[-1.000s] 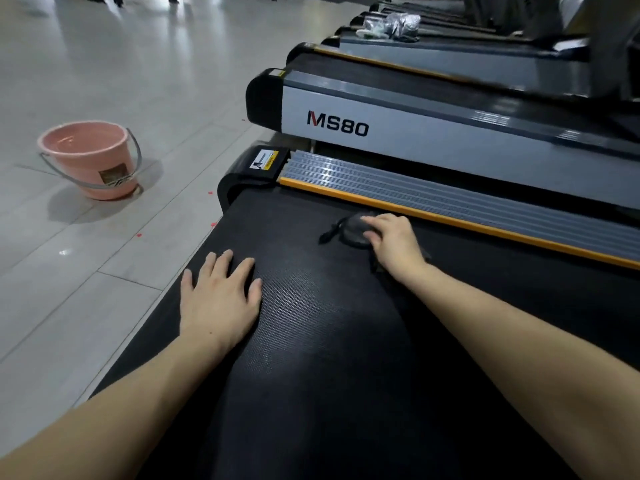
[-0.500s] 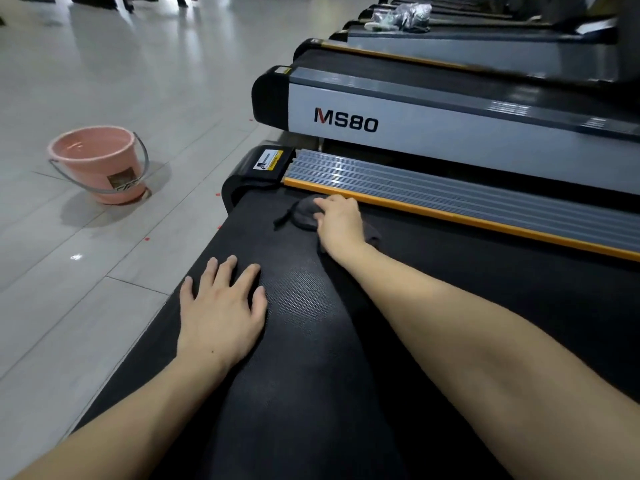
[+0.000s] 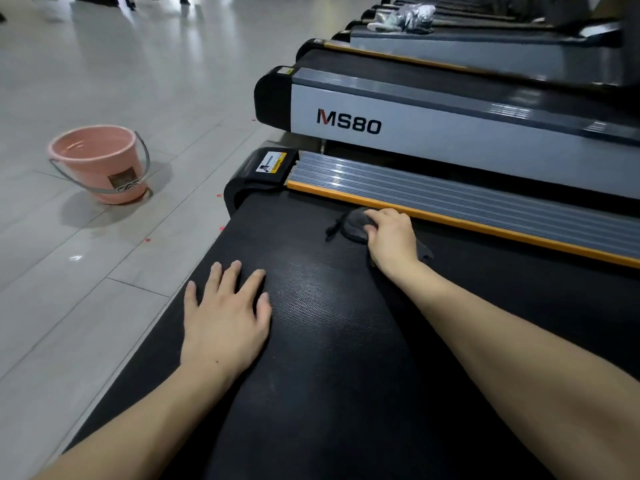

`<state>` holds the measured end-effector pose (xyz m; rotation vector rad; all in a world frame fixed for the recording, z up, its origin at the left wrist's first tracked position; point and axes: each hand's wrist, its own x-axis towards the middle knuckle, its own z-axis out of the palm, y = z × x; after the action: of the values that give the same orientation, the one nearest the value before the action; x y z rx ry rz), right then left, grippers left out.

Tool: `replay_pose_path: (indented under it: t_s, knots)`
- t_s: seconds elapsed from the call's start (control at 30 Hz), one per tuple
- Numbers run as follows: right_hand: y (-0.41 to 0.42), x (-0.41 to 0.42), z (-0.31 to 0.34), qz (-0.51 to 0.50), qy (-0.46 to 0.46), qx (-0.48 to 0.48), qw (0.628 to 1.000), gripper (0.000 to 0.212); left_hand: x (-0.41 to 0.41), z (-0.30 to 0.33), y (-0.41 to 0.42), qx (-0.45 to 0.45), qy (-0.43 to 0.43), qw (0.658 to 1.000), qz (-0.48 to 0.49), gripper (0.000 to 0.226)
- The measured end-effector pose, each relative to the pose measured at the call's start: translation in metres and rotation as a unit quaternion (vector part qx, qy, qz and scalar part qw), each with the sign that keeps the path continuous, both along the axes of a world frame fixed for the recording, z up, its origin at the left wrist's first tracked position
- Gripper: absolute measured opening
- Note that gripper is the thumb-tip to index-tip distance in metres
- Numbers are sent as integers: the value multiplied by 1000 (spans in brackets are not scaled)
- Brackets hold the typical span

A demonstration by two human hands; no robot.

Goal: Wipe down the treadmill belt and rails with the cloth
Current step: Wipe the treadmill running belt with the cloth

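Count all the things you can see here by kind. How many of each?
Treadmills: at least 4, the nearest, the MS80 one, and more behind
Buckets: 1
Cloths: 1
Hands: 2, left, right
Total: at least 8

Soft overhead light, glare on floor [image 3: 114, 74] tiles; wide-angle warp at edges, bkgd slightly blurred.
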<state>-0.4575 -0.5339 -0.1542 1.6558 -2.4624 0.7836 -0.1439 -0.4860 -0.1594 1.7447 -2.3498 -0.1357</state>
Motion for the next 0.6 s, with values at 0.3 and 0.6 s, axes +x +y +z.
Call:
replay_pose_path:
  t_s: [0.3,0.6]
  knots:
    - [-52,83,12,137,-7,42,990,33,6,2,-8,8,16,1000,-11,46]
    - [-48,92,-5,280,51,-21,959,30,65,3,-31,-15,25,999,-43,49]
